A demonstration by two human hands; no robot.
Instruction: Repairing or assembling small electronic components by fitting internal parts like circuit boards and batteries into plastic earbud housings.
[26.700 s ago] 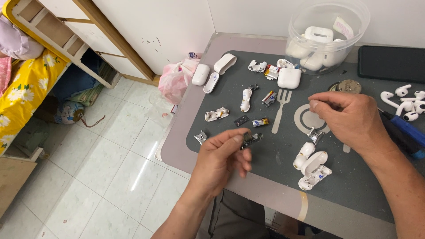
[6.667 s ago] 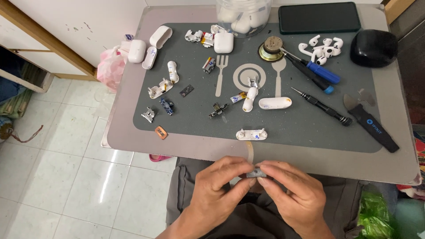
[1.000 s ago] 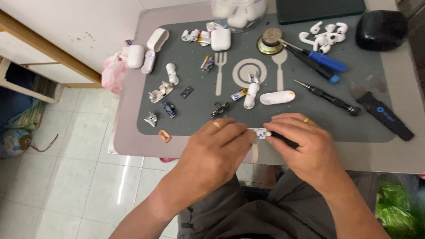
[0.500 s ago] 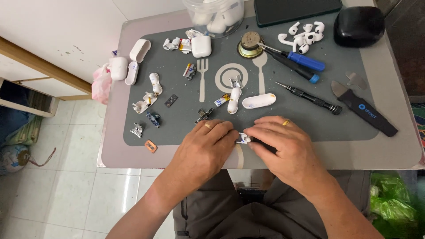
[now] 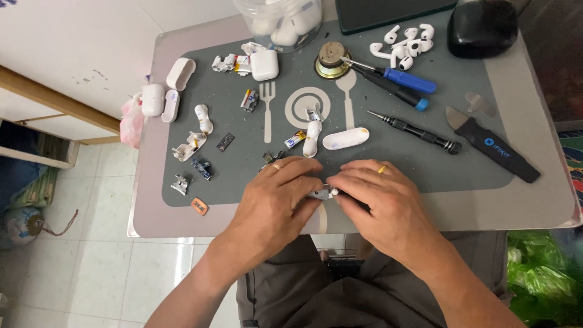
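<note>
From the head view I see my left hand (image 5: 276, 203) and right hand (image 5: 379, 200) meeting at the near edge of the surface (image 5: 534, 200), fingertips pinched from both sides on a small white and metal part (image 5: 323, 193). Both hands are closed on that part, which sits between them just above the near rim of the grey mat (image 5: 425, 164). How the part is turned I cannot tell; the fingers hide most of it. Each hand wears a gold ring.

Beyond my hands on the mat I see a white capsule shell (image 5: 345, 138), and just left of it a white stem piece (image 5: 311, 135) standing next to the printed plate ring. To the right lies a black screwdriver (image 5: 416, 132), and farther right a black pry tool (image 5: 495, 146) with a clear pick (image 5: 480, 104) close above it. A blue-handled screwdriver (image 5: 398, 77) and a second dark one lie side by side, tips toward a round brass disc (image 5: 331, 59).

At the far edge I see a clear tub (image 5: 282, 21) of white parts, a dark tablet (image 5: 388, 12), a black case (image 5: 483, 27), and a heap of white earbuds (image 5: 407, 44). A white square case (image 5: 264, 64) sits near the tub. On the left side small boards and white shell halves are scattered, with an orange tab (image 5: 198, 206) off the mat's near left corner. Below is my lap in grey trousers.
</note>
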